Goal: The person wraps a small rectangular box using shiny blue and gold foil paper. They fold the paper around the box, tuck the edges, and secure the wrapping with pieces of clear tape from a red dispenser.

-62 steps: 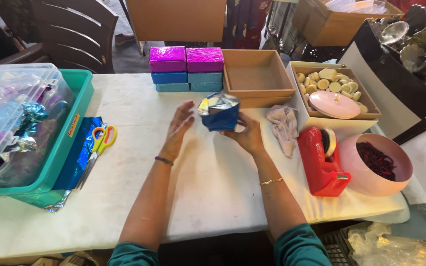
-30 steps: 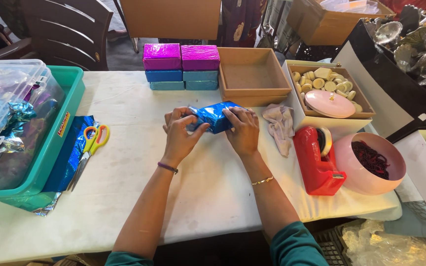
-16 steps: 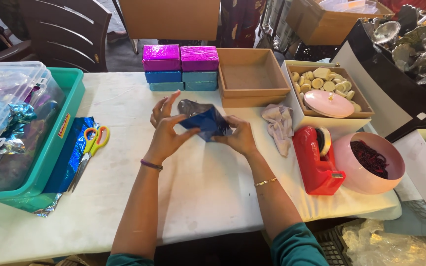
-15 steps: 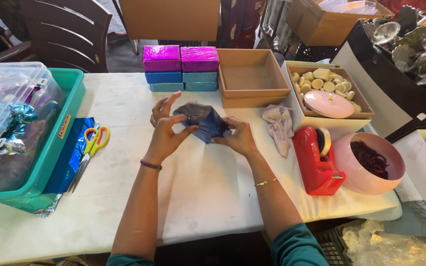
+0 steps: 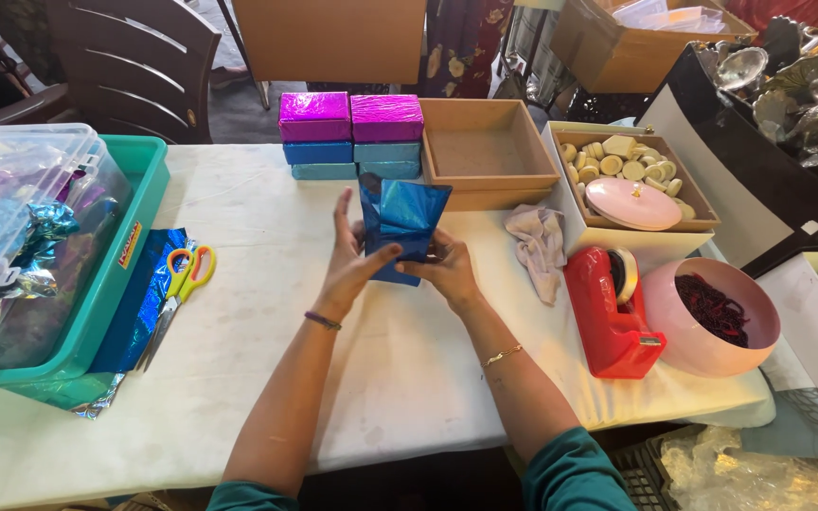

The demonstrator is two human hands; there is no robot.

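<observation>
Both hands gripped a box half-wrapped in blue foil, stood on end above the counter: the left hand pressed its side, the right hand pinched the lower fold. Beyond it sat stacked magenta and blue wrapped boxes, beside an open cardboard box. A red tape dispenser stood to the right.
</observation>
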